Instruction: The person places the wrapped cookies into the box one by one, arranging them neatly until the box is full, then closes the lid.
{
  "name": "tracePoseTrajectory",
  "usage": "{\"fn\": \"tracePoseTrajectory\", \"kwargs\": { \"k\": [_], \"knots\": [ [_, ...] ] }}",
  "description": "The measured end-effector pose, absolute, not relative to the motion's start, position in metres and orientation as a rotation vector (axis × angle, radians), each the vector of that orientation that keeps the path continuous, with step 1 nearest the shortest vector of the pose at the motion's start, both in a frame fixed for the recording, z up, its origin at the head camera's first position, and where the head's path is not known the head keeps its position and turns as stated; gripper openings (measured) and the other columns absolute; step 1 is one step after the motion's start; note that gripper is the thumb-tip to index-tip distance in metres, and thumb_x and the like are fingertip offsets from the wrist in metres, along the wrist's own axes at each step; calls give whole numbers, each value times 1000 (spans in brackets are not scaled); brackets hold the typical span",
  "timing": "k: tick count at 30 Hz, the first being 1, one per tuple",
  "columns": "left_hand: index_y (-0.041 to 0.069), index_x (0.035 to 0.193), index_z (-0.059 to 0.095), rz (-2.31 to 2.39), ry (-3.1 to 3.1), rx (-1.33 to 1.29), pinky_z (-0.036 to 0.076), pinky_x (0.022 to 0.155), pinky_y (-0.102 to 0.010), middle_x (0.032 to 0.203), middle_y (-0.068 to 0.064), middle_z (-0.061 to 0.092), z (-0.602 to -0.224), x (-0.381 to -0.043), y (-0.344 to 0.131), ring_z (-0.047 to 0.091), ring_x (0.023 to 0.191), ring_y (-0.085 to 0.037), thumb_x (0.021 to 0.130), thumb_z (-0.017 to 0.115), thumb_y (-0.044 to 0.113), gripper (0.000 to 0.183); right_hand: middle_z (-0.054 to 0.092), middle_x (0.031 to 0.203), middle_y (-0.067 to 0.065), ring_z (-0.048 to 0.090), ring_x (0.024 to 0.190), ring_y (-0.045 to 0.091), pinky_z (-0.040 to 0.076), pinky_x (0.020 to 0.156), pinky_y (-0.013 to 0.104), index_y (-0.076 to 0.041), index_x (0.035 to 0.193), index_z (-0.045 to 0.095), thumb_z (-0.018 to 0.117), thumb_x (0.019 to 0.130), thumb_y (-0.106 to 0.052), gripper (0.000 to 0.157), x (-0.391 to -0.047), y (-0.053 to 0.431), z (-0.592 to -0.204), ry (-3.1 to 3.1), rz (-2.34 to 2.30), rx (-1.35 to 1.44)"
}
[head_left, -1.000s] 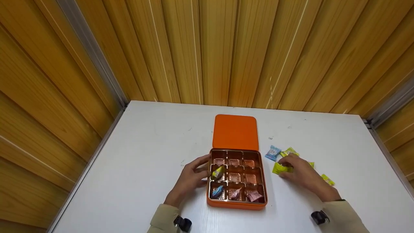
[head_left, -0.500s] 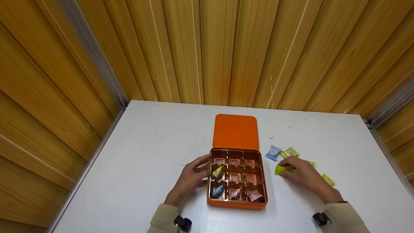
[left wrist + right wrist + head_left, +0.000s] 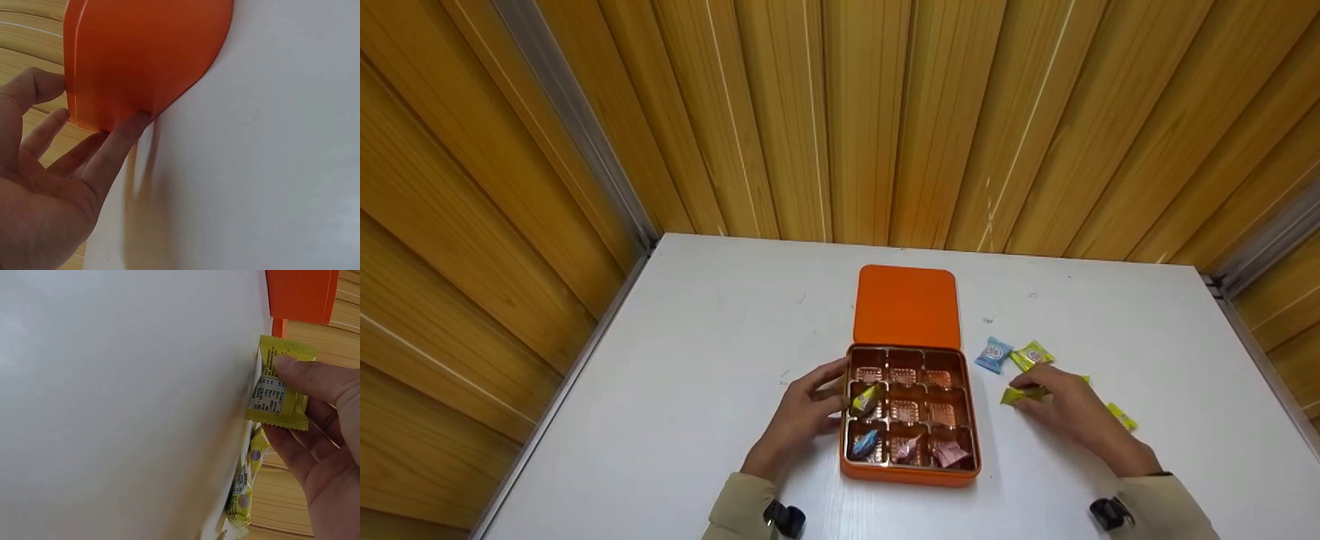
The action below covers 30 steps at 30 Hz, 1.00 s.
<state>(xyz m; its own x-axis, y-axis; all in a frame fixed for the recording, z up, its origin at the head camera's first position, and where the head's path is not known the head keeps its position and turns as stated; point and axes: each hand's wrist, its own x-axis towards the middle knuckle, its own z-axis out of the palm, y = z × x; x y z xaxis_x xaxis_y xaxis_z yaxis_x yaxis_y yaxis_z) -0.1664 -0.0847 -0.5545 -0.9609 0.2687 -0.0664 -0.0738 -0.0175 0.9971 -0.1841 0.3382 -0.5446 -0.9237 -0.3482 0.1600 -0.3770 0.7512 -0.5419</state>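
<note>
An orange tin (image 3: 911,477) sits on the white table, its lid (image 3: 906,306) folded back behind it. Its brown insert (image 3: 905,386) has rows of square compartments. The front row holds a blue-wrapped candy (image 3: 865,444) and two pink ones (image 3: 949,453); a yellow candy (image 3: 865,401) lies in the middle row's left compartment. My left hand (image 3: 802,411) touches the tin's left wall with its fingertips, as the left wrist view shows. To the right of the tin, my right hand (image 3: 1069,409) pinches a yellow-wrapped candy (image 3: 275,396) between thumb and fingers, printed side facing the wrist camera.
Beyond the right hand lie a blue candy (image 3: 994,354) and a yellow candy (image 3: 1032,355). Another yellow candy (image 3: 1121,416) rests to the right, and one more is mostly covered by the hand. Wood-patterned panels (image 3: 870,127) wall in the table's back and sides.
My right hand has shifted slightly right with the pinched candy, which now shows edge-on in the head view. The left hand and the tin have stayed put.
</note>
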Motion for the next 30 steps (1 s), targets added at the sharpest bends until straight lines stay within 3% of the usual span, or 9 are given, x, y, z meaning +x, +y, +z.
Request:
{"fn": "tracePoseTrajectory", "kwargs": {
  "k": [15,21,30],
  "knots": [
    [15,156,56,2093,2000,196,62,88,-49,158,-20,51,-556,-163,-86,62,131,-38,97,69,2,62,71,100,-10,70,89,8,62,80,35,-17,106,76,87,80,10,39,-182,328,-539,-2688,1011,712],
    [13,156,56,2098,2006,203,62,89,-49,159,-19,49,-558,-165,-88,63,130,-38,97,69,0,62,71,101,-9,72,88,9,64,79,38,-14,106,76,88,75,15,45,-186,314,-526,-2593,985,749],
    [12,156,56,2107,1998,202,61,89,-49,158,-21,50,-556,-167,-83,64,128,-37,96,69,0,63,73,103,-7,72,90,10,62,81,32,-11,107,77,89,73,16,45,-189,296,-508,-2550,975,804]
  ]
}}
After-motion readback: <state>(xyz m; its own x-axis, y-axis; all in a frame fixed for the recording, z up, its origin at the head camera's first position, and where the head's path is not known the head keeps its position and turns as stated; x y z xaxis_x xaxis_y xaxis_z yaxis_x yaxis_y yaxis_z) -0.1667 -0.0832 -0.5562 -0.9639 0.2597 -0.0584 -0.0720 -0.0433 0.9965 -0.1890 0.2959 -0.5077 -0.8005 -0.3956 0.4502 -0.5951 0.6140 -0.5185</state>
